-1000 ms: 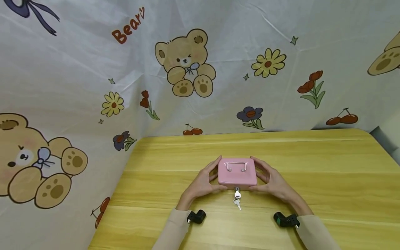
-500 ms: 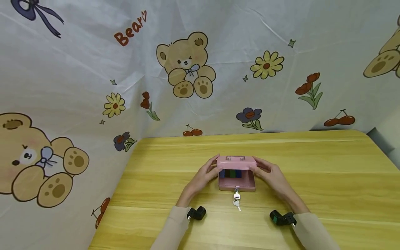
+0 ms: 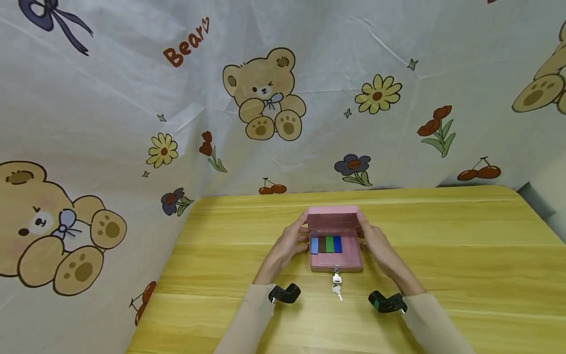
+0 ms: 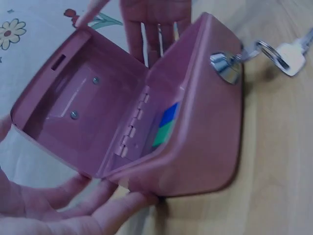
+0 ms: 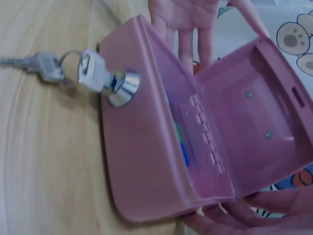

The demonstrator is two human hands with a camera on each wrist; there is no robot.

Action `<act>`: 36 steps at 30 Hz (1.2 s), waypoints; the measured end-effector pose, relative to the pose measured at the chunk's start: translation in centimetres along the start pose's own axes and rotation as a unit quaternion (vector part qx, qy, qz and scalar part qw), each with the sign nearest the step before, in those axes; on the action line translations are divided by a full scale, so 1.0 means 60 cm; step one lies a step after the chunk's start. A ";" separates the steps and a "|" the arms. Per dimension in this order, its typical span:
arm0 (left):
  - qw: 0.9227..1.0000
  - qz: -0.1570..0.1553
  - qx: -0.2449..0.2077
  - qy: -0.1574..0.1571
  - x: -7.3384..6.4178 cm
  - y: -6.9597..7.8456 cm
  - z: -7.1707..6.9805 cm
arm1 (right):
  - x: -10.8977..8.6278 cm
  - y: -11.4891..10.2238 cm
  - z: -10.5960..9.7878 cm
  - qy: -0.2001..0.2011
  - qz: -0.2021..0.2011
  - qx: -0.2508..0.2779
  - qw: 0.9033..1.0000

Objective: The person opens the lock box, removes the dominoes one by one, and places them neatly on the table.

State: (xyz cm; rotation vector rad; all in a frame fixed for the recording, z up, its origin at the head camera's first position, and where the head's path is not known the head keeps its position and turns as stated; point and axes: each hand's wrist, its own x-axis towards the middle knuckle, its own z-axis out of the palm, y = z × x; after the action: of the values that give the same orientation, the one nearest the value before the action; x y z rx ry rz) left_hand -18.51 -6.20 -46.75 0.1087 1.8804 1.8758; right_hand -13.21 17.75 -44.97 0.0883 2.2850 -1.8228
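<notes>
A pink metal cash box [image 3: 351, 253] stands on the table with its lid [image 3: 331, 222] raised on the rear hinges. Inside, several coloured strips [image 3: 326, 245] lie side by side: light blue, brown, green and dark blue. A key sits in the front lock [image 5: 124, 88], and a second key [image 4: 292, 56] hangs from its ring. My left hand [image 3: 286, 245] is at the box's left side, thumb against the lid's edge, fingers extended along the wall. Mirroring it, my right hand [image 3: 376, 246] touches the right side, its thumb at the lid's corner.
Under the box is a wooden table [image 3: 221, 275]. A white cloth printed with bears and flowers [image 3: 318, 59] hangs behind the table and along its left. Black wrist cameras [image 3: 285, 293] sit on both sleeves.
The lid has gone from closed to raised, uncovering the coloured strips. Both hands have followed it up and back, with thumbs moving from the front corners to the lid's edge.
</notes>
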 end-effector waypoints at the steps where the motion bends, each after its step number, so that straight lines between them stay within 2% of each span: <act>1: 1.000 -0.006 -0.001 0.006 0.001 0.002 0.000 | 0.000 0.000 0.002 0.000 0.007 0.000 1.000; 7: 0.999 -0.030 0.000 0.014 0.005 0.006 0.000 | 0.001 -0.001 0.010 0.004 0.026 0.006 1.000; 12: 1.000 -0.026 0.009 0.015 0.004 0.005 0.000 | 0.004 -0.001 0.013 0.013 0.028 0.002 1.000; 19: 0.999 -0.006 0.043 -0.026 0.001 0.000 0.004 | 0.005 0.007 0.010 0.035 0.022 -0.002 0.999; 22: 0.996 0.022 0.067 -0.053 -0.005 -0.009 0.002 | 0.000 0.013 -0.001 0.048 0.022 0.011 0.999; 26: 0.990 0.060 0.098 -0.081 -0.014 -0.027 -0.004 | -0.019 0.009 -0.017 0.091 0.020 0.050 0.994; 29: 0.987 0.067 0.118 -0.086 -0.020 -0.036 -0.006 | -0.038 -0.008 -0.018 0.111 -0.006 0.065 0.992; 32: 0.984 0.075 0.141 -0.083 -0.022 -0.038 -0.007 | -0.053 -0.025 -0.009 0.098 -0.024 0.069 0.993; 36: 0.980 0.081 0.164 -0.079 -0.022 -0.038 -0.005 | -0.057 -0.038 0.015 0.049 -0.007 0.053 0.997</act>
State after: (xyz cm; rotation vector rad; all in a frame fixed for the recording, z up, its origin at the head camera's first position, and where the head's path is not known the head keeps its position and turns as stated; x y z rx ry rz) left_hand -16.84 -7.12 -48.57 0.5188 2.1029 1.5844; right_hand -10.15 16.66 -42.30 0.1828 2.2580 -1.9883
